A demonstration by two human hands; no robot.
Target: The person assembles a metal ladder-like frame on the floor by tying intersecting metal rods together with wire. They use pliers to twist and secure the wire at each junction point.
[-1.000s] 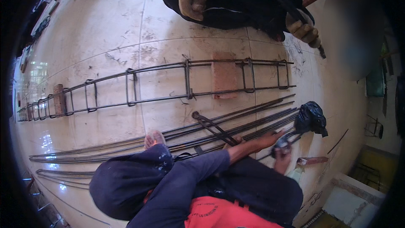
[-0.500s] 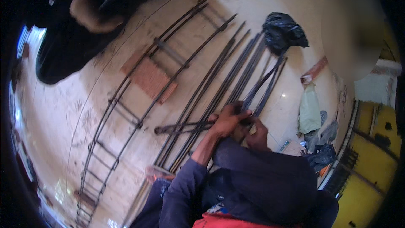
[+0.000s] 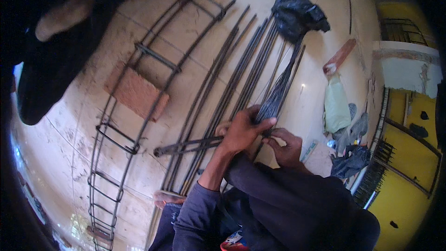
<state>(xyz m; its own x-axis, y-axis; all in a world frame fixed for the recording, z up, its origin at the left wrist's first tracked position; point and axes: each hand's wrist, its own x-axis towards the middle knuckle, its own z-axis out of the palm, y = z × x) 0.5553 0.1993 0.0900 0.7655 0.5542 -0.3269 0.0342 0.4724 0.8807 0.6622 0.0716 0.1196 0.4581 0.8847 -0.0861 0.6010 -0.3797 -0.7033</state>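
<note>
My left hand [image 3: 244,130] pinches a bundle of thin dark wires [image 3: 278,94] near its lower end. My right hand [image 3: 285,146] is curled just beside it, fingers on the same strands. The bundle runs up to a black plastic bag [image 3: 297,14]. Under my hands lie several long steel rods [image 3: 223,88] side by side on the tiled floor, with short rods [image 3: 186,146] lying across them.
A tied rebar cage [image 3: 139,88] curves along the left, resting on a brick [image 3: 134,93]. Another person in dark clothes [image 3: 51,56] crouches at the upper left. A pale bag [image 3: 335,104], rags and a red-handled tool [image 3: 340,56] lie at the right, near yellow walls [image 3: 409,158].
The view has swung round, so the rods now run up and down. My hands have moved from the crossing short rods onto the wire bundle.
</note>
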